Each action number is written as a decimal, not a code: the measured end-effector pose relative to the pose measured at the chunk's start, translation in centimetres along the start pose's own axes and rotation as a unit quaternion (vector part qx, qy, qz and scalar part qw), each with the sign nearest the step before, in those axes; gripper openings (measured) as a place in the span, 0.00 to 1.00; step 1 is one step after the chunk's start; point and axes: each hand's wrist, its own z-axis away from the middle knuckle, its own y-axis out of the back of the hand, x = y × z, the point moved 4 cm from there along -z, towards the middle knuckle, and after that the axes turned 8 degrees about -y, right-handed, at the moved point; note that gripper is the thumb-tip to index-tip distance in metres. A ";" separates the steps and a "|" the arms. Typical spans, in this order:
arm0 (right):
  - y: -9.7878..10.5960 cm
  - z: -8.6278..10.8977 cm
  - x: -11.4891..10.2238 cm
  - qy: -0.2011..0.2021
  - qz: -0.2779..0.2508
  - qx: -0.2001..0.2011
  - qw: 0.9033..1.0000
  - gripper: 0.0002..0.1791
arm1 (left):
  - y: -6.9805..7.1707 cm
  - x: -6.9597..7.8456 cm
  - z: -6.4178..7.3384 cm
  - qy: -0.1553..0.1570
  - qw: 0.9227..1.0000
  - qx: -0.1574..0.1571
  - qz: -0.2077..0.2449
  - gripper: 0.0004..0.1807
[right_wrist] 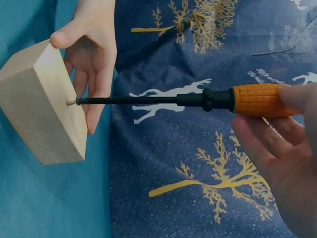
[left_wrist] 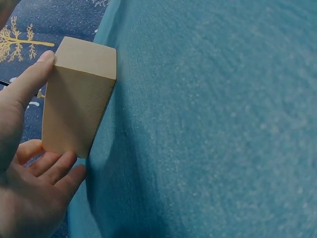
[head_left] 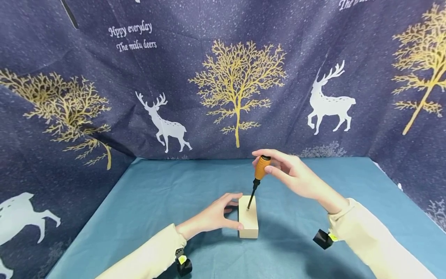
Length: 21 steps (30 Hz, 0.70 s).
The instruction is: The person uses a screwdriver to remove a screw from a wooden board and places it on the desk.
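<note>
A pale wooden block (head_left: 248, 221) lies on the blue cloth, its long side pointing away from me. My left hand (head_left: 217, 214) grips it from the left, thumb at the near end and fingers at the far end, as the left wrist view also shows around the block (left_wrist: 74, 106). In my right hand (head_left: 290, 174) is a screwdriver (right_wrist: 257, 99) with an orange handle and black shaft, pinched between thumb and fingers. It stands tilted over the block, with its tip at the head of a screw (right_wrist: 72, 102) that stands partly out of the top face.
Blue cloth (head_left: 167, 186) covers the table. Behind it and along the left side hangs a dark blue curtain (head_left: 195, 23) printed with white deer and gold trees. A small black camera is strapped at each wrist.
</note>
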 end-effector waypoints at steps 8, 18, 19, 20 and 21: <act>-0.3 -0.5 -1.2 -0.003 0.048 0.033 0.998 0.20 | 0.0 0.0 -0.1 -0.001 1.000 0.000 0.000 0.48; -1.6 -0.8 -0.5 -0.038 0.084 0.204 0.975 0.27 | 0.0 -0.1 0.0 -0.006 1.000 0.000 0.009 0.48; -1.7 -0.8 -0.4 -0.042 0.082 0.214 0.973 0.28 | 0.0 -0.2 0.0 -0.004 1.000 0.000 0.009 0.48; -1.8 -0.8 -0.3 -0.044 0.078 0.223 0.971 0.30 | 0.0 -0.2 0.1 -0.004 1.000 0.000 0.008 0.48; -1.9 -0.8 -0.2 -0.045 0.078 0.231 0.969 0.30 | 0.0 -0.2 0.1 -0.004 1.000 0.000 0.009 0.48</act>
